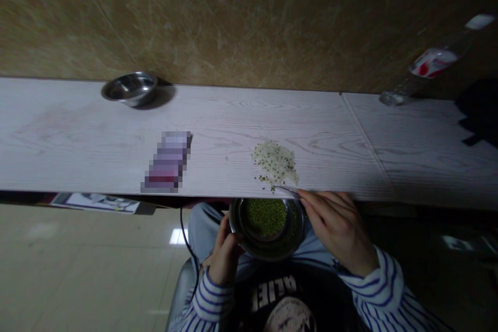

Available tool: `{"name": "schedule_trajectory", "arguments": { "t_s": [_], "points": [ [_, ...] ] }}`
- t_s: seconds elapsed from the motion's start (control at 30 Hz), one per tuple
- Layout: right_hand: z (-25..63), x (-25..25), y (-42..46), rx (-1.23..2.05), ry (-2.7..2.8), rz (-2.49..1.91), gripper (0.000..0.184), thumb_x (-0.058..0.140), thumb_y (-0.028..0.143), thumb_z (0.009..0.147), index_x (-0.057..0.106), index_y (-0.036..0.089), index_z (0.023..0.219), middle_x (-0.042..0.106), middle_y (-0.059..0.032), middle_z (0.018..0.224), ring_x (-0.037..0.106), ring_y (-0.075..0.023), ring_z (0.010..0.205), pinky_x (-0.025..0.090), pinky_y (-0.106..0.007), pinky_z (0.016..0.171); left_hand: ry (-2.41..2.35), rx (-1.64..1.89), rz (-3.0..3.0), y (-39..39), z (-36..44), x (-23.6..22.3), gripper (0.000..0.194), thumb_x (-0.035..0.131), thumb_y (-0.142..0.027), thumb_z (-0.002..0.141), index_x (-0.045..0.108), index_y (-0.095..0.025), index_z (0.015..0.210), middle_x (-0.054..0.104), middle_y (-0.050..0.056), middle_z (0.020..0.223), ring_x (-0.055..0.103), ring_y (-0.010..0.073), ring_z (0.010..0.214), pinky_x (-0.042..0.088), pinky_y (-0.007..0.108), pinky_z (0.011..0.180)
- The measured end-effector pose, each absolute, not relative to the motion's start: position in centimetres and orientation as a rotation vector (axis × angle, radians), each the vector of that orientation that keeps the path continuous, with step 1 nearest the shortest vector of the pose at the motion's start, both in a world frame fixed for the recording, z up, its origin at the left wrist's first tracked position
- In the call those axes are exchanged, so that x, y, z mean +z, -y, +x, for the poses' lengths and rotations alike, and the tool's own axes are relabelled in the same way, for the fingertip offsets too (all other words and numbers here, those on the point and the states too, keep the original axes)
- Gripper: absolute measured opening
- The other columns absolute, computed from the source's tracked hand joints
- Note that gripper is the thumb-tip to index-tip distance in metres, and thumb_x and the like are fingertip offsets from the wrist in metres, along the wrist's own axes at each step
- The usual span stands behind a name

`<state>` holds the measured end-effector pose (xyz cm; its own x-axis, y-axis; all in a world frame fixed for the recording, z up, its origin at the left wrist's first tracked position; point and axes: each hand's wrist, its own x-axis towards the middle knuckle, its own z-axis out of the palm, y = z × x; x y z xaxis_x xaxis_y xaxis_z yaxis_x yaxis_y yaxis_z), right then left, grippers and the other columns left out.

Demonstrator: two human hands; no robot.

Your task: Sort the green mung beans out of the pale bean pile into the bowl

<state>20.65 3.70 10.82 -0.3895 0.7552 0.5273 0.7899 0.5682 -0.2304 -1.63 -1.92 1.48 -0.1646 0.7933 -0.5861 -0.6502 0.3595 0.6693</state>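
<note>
My left hand (225, 249) grips the left rim of a steel bowl (268, 251), held over my lap just below the table edge. Green mung beans (266, 217) cover the bowl's bottom. My right hand (336, 220) is at the table edge, fingers closed on a thin metal tool that looks like tweezers (288, 190). Its tip points left, close to a few loose beans at the front of a pile of white rice mixed with green beans (274, 160). The pile lies directly on the table. Whether the tip pinches a bean is too small to tell.
A second steel bowl (130, 88) stands at the back left by the wall. A blurred-out phone-like object (167, 161) lies left of the pile. At the back right, a clear plastic bottle (431, 65) stands near a dark item (478, 111). A black cable (187, 238) hangs below the table.
</note>
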Motion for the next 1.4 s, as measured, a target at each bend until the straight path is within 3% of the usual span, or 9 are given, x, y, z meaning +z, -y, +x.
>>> {"name": "schedule_trajectory", "arguments": {
  "t_s": [0.3, 0.5, 0.7, 0.93, 1.23, 1.4],
  "points": [
    [20.3, 11.3, -3.5, -0.039, 2.227, -1.194, 0.022, 0.060, 0.005, 0.096, 0.069, 0.012, 0.114, 0.080, -0.0058, 0.090, 0.071, -0.0164, 0.080, 0.045, -0.033, 0.075, -1.190, 1.293, 0.167, 1.9, -1.6, 1.3, 0.053, 0.072, -0.021, 0.065, 0.071, -0.026, 0.118, 0.074, 0.003, 0.099, 0.062, 0.0201, 0.081, 0.051, 0.028, 0.067],
    [20.1, 11.2, -3.4, -0.035, 2.234, -1.183, 0.019, 0.059, 0.008, 0.097, 0.070, 0.012, 0.111, 0.080, -0.0065, 0.090, 0.071, -0.0168, 0.078, 0.044, -0.033, 0.074, -1.198, 1.294, 0.168, 2.0, -1.5, 0.8, 0.053, 0.073, -0.023, 0.066, 0.072, -0.026, 0.118, 0.074, 0.003, 0.101, 0.062, 0.0221, 0.086, 0.049, 0.026, 0.063],
    [19.3, 11.3, -3.2, 0.020, 2.246, -1.139, 0.022, 0.060, 0.006, 0.096, 0.069, 0.012, 0.115, 0.080, -0.0058, 0.094, 0.071, -0.0166, 0.082, 0.045, -0.033, 0.076, -1.174, 1.306, 0.164, 2.0, -1.7, 0.7, 0.053, 0.074, -0.022, 0.064, 0.072, -0.026, 0.117, 0.074, 0.004, 0.104, 0.063, 0.0225, 0.085, 0.053, 0.032, 0.071],
    [19.5, 11.1, -3.5, -0.071, 2.219, -1.204, 0.020, 0.056, 0.009, 0.099, 0.069, 0.011, 0.113, 0.080, -0.0076, 0.090, 0.071, -0.0178, 0.078, 0.046, -0.034, 0.074, -1.194, 1.289, 0.200, 1.9, -2.0, 0.9, 0.051, 0.071, -0.022, 0.066, 0.073, -0.028, 0.117, 0.073, 0.002, 0.101, 0.062, 0.0208, 0.085, 0.047, 0.025, 0.062],
    [18.2, 11.3, -4.2, -0.005, 2.241, -1.155, 0.019, 0.057, 0.009, 0.098, 0.071, 0.012, 0.112, 0.080, -0.0069, 0.090, 0.071, -0.0173, 0.079, 0.044, -0.034, 0.075, -1.193, 1.293, 0.186, 1.9, -2.2, 1.2, 0.053, 0.071, -0.022, 0.067, 0.071, -0.027, 0.119, 0.074, 0.003, 0.097, 0.063, 0.0216, 0.083, 0.052, 0.028, 0.066],
    [18.0, 11.3, -3.8, 0.051, 2.262, -1.114, 0.019, 0.059, 0.007, 0.097, 0.070, 0.012, 0.112, 0.080, -0.0051, 0.090, 0.071, -0.0167, 0.080, 0.044, -0.033, 0.076, -1.193, 1.301, 0.154, 1.9, -2.5, 1.3, 0.058, 0.072, -0.024, 0.068, 0.067, -0.026, 0.125, 0.076, 0.005, 0.106, 0.066, 0.0249, 0.089, 0.054, 0.032, 0.069]
  ]
}}
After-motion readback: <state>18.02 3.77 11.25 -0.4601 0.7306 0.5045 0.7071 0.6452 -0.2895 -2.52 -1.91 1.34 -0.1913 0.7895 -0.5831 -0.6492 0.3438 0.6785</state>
